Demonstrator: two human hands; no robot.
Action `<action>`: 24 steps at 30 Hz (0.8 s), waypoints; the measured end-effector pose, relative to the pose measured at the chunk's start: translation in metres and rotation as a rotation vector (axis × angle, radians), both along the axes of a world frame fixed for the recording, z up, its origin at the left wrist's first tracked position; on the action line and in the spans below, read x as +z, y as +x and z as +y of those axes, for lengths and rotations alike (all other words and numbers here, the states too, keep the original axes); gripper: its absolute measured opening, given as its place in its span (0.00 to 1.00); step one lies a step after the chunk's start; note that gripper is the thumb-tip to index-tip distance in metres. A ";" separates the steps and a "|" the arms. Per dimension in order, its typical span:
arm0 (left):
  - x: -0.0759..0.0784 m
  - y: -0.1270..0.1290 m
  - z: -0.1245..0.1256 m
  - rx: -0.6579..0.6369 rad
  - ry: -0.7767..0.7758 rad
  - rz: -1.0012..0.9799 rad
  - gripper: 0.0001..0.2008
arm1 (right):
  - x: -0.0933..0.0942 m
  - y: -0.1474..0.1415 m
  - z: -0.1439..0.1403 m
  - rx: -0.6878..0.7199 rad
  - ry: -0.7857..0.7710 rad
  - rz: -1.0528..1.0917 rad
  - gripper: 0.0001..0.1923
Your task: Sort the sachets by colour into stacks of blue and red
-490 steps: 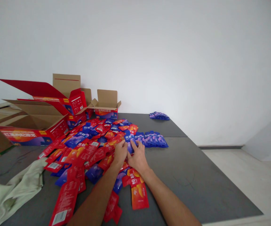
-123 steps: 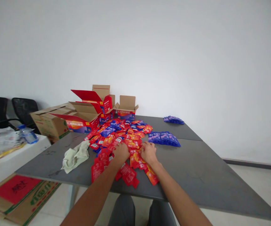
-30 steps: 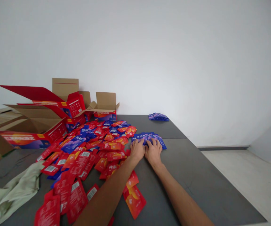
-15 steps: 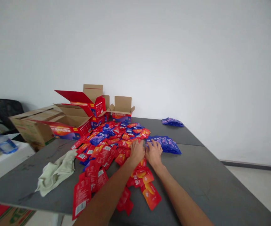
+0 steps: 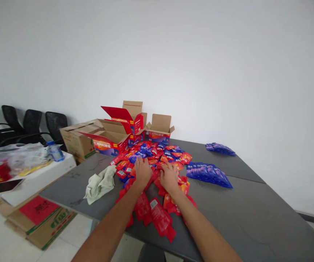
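A moment ago my two hands were side by side at the edge of the blue row; now they have slid back to the left, onto the red pile, and I see more of the room. My left hand (image 5: 142, 171) lies flat with its fingers spread on the heap of red and blue packets (image 5: 157, 156) in the middle of the frame. My right hand (image 5: 169, 176) lies flat just beside it, palm down on red packets. Neither hand grips anything that I can see. The heap has too many packets to count. To the right of it are two groups of blue packets: a near row (image 5: 208, 173) and a small far stack (image 5: 220, 148), well apart. One pale cloth (image 5: 100, 183) lies on the grey desk (image 5: 241, 214), left of my hands. Behind the heap stand three red open boxes (image 5: 110, 140), with one plain brown box (image 5: 76, 140) to their left. At the far left I count three black chairs (image 5: 55, 123) and one water bottle (image 5: 55, 151).
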State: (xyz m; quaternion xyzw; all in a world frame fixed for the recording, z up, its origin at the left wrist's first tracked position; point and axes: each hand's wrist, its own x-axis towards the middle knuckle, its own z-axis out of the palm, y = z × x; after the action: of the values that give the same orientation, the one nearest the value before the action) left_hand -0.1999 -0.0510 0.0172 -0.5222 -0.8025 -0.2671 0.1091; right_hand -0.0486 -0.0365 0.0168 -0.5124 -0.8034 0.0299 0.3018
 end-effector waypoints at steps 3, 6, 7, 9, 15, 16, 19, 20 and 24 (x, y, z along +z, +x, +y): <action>0.007 -0.025 -0.002 0.092 0.030 0.033 0.25 | 0.004 -0.027 -0.007 0.075 -0.023 0.007 0.17; 0.011 -0.046 0.001 0.173 0.008 -0.010 0.24 | 0.007 -0.048 -0.011 0.116 -0.067 -0.008 0.18; 0.011 -0.052 0.002 0.193 -0.010 -0.040 0.23 | 0.007 -0.053 -0.012 0.121 -0.084 -0.013 0.18; 0.008 -0.059 0.004 0.216 -0.048 -0.095 0.21 | 0.008 -0.061 -0.012 0.125 -0.106 -0.018 0.19; 0.004 -0.060 0.005 0.147 0.073 -0.182 0.16 | 0.006 -0.066 -0.011 0.130 -0.143 -0.021 0.19; 0.005 -0.058 0.005 0.101 0.113 -0.233 0.15 | 0.005 -0.065 -0.010 0.129 -0.150 -0.019 0.19; 0.008 -0.051 0.006 -0.005 0.230 -0.405 0.14 | 0.002 -0.064 -0.009 0.137 -0.154 0.016 0.18; 0.008 -0.048 0.006 -0.017 0.264 -0.455 0.13 | 0.001 -0.063 -0.008 0.144 -0.153 0.037 0.18; 0.003 -0.030 0.010 -0.058 0.345 -0.691 0.11 | 0.000 -0.056 -0.003 0.157 -0.164 0.175 0.16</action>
State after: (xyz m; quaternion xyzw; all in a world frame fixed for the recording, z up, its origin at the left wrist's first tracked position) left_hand -0.2295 -0.0413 0.0203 -0.3979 -0.7201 -0.5615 -0.0888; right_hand -0.1047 -0.0392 0.0165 -0.4661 -0.8067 0.1634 0.3245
